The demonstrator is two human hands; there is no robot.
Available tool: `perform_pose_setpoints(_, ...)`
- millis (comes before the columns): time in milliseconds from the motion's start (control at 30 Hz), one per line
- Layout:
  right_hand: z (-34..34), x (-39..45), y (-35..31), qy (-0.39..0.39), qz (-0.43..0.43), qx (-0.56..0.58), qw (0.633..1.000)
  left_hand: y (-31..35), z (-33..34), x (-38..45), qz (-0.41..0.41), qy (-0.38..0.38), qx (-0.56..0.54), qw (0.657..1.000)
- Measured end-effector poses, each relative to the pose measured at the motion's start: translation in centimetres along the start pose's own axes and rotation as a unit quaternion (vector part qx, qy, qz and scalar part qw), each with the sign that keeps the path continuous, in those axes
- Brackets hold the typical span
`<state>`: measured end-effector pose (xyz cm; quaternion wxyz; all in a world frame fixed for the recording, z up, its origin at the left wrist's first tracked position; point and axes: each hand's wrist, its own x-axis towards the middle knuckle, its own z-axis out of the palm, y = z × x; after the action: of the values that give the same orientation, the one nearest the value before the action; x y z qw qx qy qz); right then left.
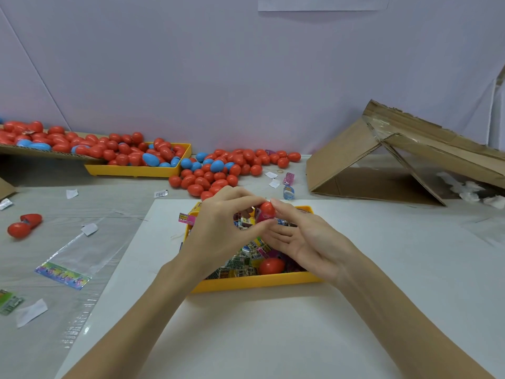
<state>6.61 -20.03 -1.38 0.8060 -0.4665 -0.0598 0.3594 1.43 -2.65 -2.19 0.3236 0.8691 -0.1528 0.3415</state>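
Tucking the pink packet [261, 218] fully in first is key imo: left hand [218, 228] grip pinches the red plastic egg [267, 208], yellow tray [254, 281] just below it, right hand [303, 242] grip spread, fingertips pressing the egg.

A torn cardboard box [341, 151] lies far right; a clear plastic bag [79, 250] lies left of the white sheet [273, 337].
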Motion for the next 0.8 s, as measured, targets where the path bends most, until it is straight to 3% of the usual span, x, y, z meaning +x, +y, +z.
perform_pose_setpoints(267,-0.1,-0.2,-0.3,-0.023,-0.014,-0.004,1.000,0.5,0.6,0.0,-0.064,-0.001,-0.103,0.993)
perform_pose_setpoints(633,-0.1,0.1,0.4,-0.036,-0.028,-0.051,0.998,0.2,0.5,-0.2,0.007,-0.020,0.053,0.998)
perform_pose_setpoints(733,-0.4,0.2,-0.1,-0.006,-0.100,-0.072,0.992,-0.6,0.4,-0.3,-0.031,-0.040,0.055,0.997)
perform_pose_setpoints(800,-0.9,0.1,-0.7,0.092,-0.242,-0.201,0.945,-1.2,0.1,-0.1,-0.062,-0.045,0.038,0.996)
